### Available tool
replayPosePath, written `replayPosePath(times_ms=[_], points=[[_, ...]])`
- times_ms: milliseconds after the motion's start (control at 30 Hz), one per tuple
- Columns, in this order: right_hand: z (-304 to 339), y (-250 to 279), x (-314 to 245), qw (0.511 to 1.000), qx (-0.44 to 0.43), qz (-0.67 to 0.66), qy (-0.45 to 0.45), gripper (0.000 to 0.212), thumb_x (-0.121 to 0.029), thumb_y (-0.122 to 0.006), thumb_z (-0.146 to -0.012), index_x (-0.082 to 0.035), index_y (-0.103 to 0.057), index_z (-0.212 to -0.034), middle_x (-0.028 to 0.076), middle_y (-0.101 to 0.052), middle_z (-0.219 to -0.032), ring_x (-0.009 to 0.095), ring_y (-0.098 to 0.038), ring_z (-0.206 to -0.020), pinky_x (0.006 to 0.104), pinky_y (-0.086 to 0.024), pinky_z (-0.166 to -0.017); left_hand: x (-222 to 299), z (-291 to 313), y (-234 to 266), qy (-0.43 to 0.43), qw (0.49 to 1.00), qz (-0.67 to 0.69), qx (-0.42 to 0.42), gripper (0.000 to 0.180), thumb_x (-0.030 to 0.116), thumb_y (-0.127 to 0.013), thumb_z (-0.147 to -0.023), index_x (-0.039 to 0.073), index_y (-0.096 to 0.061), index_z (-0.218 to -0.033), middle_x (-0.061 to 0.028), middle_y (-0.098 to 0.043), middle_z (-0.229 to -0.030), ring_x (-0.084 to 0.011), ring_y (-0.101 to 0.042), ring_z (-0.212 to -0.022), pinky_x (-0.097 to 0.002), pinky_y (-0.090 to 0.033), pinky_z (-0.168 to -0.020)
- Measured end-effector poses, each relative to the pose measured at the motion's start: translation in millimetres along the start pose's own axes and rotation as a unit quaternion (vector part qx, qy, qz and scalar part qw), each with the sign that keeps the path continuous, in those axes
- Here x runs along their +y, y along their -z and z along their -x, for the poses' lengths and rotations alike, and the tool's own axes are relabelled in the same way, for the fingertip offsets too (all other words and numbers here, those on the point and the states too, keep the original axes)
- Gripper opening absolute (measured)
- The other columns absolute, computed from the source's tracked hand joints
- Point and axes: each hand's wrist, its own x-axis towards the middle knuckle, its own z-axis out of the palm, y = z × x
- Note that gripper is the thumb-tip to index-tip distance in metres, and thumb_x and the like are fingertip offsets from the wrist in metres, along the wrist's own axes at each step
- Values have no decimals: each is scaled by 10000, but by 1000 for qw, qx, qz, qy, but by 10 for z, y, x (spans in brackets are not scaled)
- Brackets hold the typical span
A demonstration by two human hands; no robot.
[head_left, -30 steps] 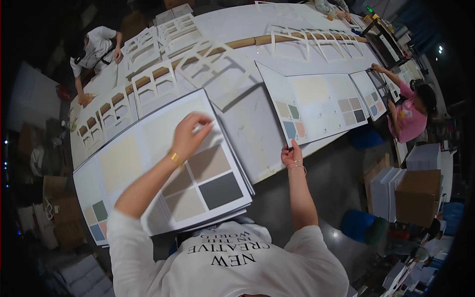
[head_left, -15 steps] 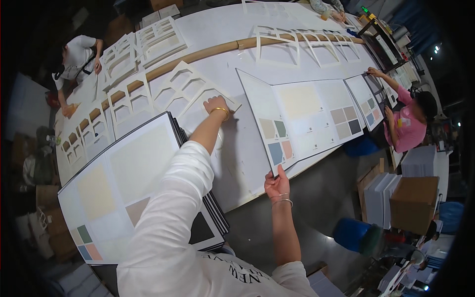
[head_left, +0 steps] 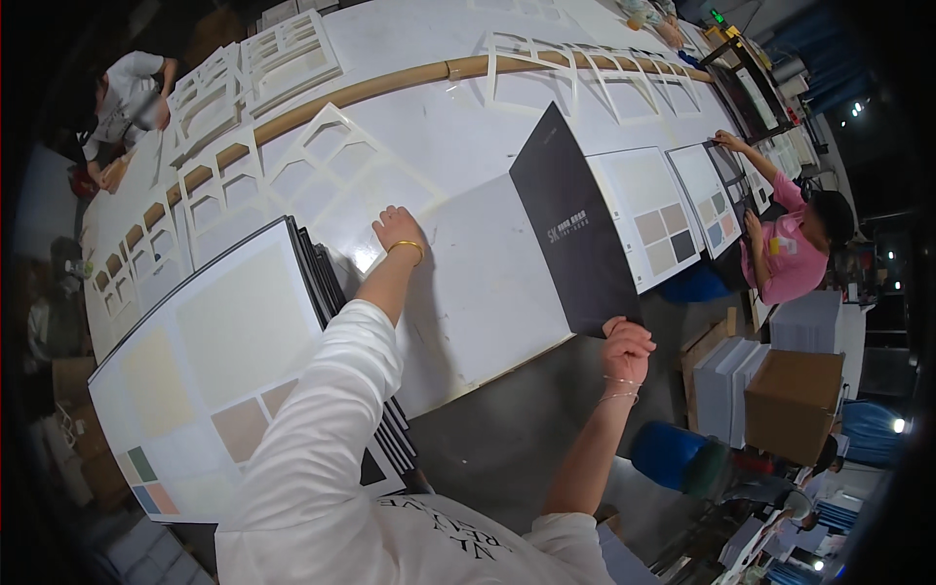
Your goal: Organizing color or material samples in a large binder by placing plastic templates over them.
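Fingers (head_left: 634, 336), right hand (head_left: 627, 353): gripping dark panel (head_left: 575, 234) mid-frame, turned partway, not flat; left hand (head_left: 398, 232): grip unclear; lower-left boards (head_left: 244, 331) unfolded.

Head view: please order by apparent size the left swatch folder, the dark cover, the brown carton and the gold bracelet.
Largest to smallest:
1. left swatch folder
2. dark cover
3. brown carton
4. gold bracelet
Apparent size only; the carton stands farther off.

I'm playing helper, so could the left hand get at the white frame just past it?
Probably yes: the left hand is right by the near side of the white frame, and nothing seems to stand between. I can't tell if they touch.
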Motion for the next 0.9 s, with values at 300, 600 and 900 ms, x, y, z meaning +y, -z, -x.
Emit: replayPosePath(times_ms=[300, 600, 900], points=[[-68, -69, -53, 999, -12, 29, 6, 136, -13, -421, -931, 39, -373, -1048, 81, -602, -709, 152, -617, -527, 229, -499, -433, -61, -143, -145, -21, 1000, -19, 6, 288, 146, -519, -882, 92, -652, -1131, -52, -540, -1249, -209, -474, -1177, -404, -335, -977], [91, 137, -108, 993, -18, 108, -32, 209, -45, -415, -959, 98, -414, -1112, 64, -593, -745, 119, -608, -564, 208, -481, -462, -34, -57, 37, -169, 979, -110, -1, 289, 182, -617, -814, 79, -684, -1074, -73, -581, -1151, -214, -501, -1134, -399, -323, -987], [564, 540, -190, 961, 49, 272, 9, 345, -214, -406, -1006, 93, -533, -1098, -8, -461, -634, 71, -440, -478, 201, -370, -409, -206, -115, -218, -226, 959, -155, 80, 229, 147, -545, -852, 88, -707, -1003, -76, -632, -1077, -215, -551, -1060, -421, -323, -983]])
